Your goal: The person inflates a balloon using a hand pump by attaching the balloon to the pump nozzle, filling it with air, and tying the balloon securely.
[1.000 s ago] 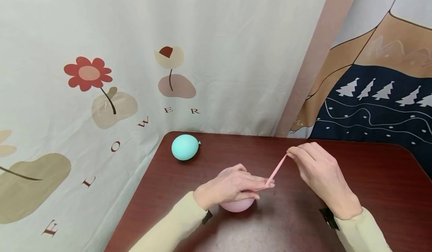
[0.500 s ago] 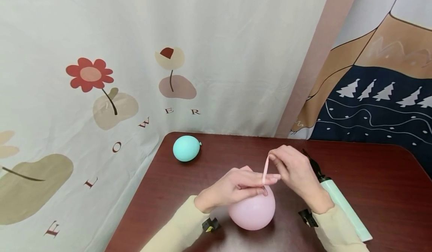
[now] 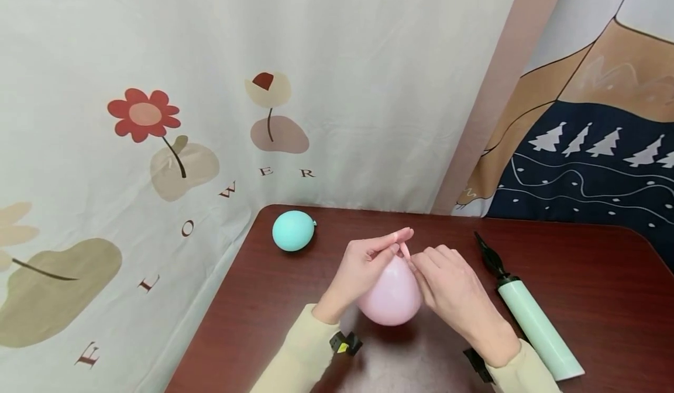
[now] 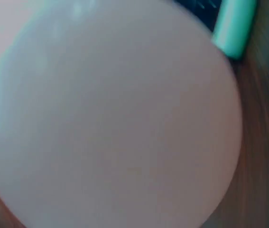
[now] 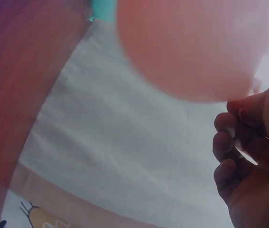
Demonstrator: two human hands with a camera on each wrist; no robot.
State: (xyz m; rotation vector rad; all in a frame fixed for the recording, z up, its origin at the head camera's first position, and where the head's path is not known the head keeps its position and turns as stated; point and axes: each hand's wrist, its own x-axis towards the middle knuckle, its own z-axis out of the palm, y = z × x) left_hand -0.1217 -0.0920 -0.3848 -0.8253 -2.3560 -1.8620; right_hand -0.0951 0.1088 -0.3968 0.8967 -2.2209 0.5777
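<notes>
A pink inflated balloon (image 3: 391,299) hangs neck-up between both hands over the table, and it fills most of the left wrist view. At its top, my left hand (image 3: 365,264) holds the neck, a strip of which loops over the extended fingers. Beside it, my right hand (image 3: 453,288) pinches the neck close to the balloon's right side. In the right wrist view the right hand's fingers (image 5: 227,142) are curled just below the balloon (image 5: 191,52). The exact wrap of the neck is partly hidden by the fingers.
A knotted turquoise balloon (image 3: 293,230) lies at the table's back left. To the right lies a mint-green hand pump (image 3: 539,328) with a black nozzle. The dark red table (image 3: 595,276) meets printed curtains (image 3: 368,118) at the back.
The right hand has come left and down to the balloon's neck, uncovering the pump. The left hand has turned with its fingers pointing up, and the stretched neck is shorter.
</notes>
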